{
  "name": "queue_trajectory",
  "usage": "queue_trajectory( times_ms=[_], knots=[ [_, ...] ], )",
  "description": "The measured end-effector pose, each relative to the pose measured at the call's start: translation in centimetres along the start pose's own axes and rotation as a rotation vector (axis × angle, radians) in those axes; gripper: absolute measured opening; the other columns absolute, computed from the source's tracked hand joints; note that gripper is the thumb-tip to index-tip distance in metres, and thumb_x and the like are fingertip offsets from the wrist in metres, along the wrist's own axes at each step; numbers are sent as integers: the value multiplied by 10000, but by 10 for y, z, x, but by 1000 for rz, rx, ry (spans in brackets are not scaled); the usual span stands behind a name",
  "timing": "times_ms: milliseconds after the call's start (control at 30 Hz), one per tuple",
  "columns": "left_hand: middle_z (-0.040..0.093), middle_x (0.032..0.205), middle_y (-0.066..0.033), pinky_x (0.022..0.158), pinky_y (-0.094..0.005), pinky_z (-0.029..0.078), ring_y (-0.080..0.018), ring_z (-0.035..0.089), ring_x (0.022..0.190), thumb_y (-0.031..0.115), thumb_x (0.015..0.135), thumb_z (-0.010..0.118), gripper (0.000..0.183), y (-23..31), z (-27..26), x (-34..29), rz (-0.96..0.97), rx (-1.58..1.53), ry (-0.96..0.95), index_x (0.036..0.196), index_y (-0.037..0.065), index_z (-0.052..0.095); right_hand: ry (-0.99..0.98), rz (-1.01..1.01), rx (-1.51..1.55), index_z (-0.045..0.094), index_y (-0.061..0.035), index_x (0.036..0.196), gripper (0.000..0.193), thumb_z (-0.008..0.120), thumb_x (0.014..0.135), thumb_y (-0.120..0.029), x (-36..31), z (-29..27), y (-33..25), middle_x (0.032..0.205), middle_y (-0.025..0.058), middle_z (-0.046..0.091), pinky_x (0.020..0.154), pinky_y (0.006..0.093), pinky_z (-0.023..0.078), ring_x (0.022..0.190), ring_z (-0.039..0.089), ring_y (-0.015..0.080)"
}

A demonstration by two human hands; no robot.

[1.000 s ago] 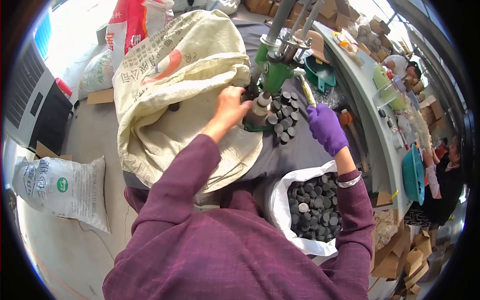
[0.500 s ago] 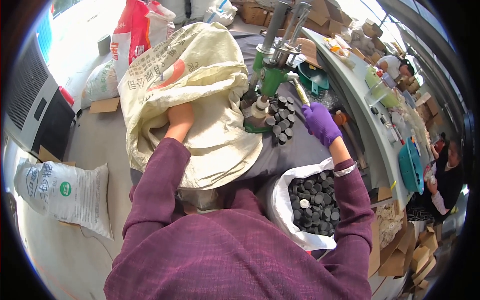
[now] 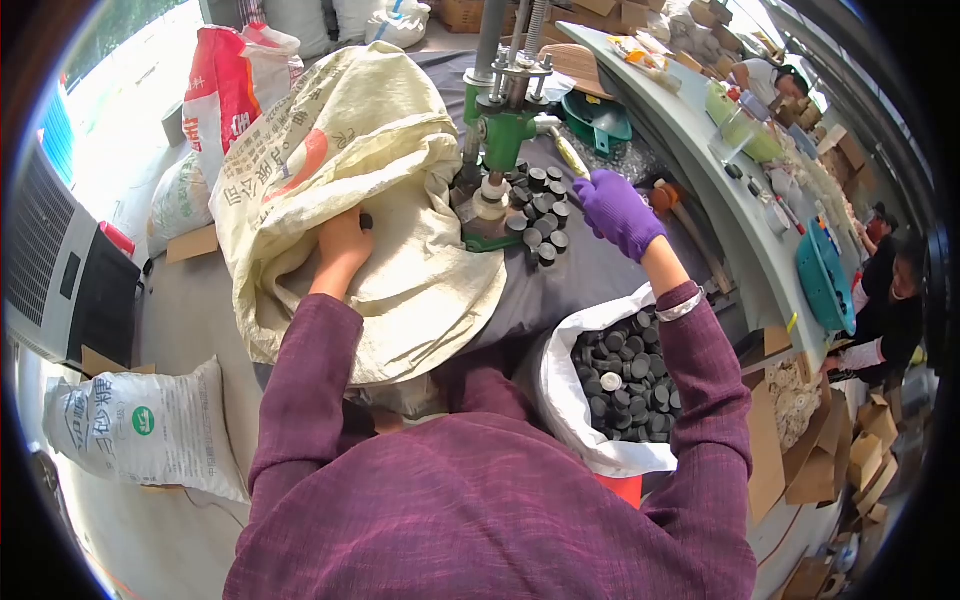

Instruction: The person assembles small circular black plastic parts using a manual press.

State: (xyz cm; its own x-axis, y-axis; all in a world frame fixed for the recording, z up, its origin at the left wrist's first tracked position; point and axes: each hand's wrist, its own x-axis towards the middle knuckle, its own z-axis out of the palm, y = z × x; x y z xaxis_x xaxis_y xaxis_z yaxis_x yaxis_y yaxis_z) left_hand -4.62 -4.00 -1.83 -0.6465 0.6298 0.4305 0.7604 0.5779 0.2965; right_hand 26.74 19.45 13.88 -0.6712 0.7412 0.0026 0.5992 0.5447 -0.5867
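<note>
Two hands at work on a small green hand press (image 3: 497, 150) standing on the dark bench mat (image 3: 600, 260).

Left hand (image 3: 342, 240), bare, lies at the mouth of the big cream woven sack (image 3: 350, 170) on the left. Fingers curled round a small dark piece; only a bit of it shows at the thumb, so cannot tell how firm the pinch is. Sack contents hidden in its folds.

Right hand (image 3: 617, 212), in a purple glove, is closed round the pale lever handle (image 3: 567, 155) of the press, to the right of the column.

Loose black caps (image 3: 545, 215) stand scattered on the mat just right of the press base, between base and gloved hand. One pale round piece sits at the press foot.

Step, as I judge it: fetching a part from the sack while the lever is held ready. Next move likely calls for carrying that piece right to the press foot and seating it squarely under the ram before any pull.

Containers:
- white sack (image 3: 565, 390), near right, mouth rolled open, well filled with black discs, one pale one among them.
- white printed bag (image 3: 140, 430), near left on the floor, shut.
- red and white bag (image 3: 215, 100), far left, upright; contents not visible.
</note>
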Motion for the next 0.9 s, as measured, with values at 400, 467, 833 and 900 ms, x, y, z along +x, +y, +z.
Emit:
queue_trajectory(
  times_ms=[400, 467, 833, 900],
  knots=[
    [669, 1046, -225, 891, -455, 507, -374, 642, 1009, 251, 797, 692, 387, 42, -16, 9, -7, -154, -125, 1091, 10, 620, -15, 5, 47, 553, 1, 919, 293, 506, 995, -278, -1, 4, -10, 630, 60, 545, 435, 302, 434, 465, 523, 152],
    [693, 946, -202, 852, -452, 528, -374, 669, 933, 252, 775, 705, 373, 78, -13, 11, 21, -294, -107, 1055, 21, 619, -4, 22, 87, 559, 5, 918, 294, 507, 993, -274, -7, 2, -13, 632, 59, 544, 438, 302, 437, 470, 527, 153],
    [711, 928, -187, 809, -424, 539, -356, 689, 892, 245, 698, 803, 403, 151, 38, 10, -36, -656, -66, 1009, 24, 673, -17, -102, -35, 589, 15, 927, 318, 483, 995, -276, 11, 1, 8, 621, 53, 543, 453, 317, 449, 482, 539, 167],
    [702, 933, -178, 810, -419, 533, -346, 679, 907, 254, 680, 818, 407, 152, 36, 9, -71, -705, -71, 990, 22, 690, -139, -50, -191, 615, 25, 863, 360, 479, 994, -281, 5, -16, -19, 603, 72, 569, 472, 348, 457, 493, 564, 191]
  ],
)
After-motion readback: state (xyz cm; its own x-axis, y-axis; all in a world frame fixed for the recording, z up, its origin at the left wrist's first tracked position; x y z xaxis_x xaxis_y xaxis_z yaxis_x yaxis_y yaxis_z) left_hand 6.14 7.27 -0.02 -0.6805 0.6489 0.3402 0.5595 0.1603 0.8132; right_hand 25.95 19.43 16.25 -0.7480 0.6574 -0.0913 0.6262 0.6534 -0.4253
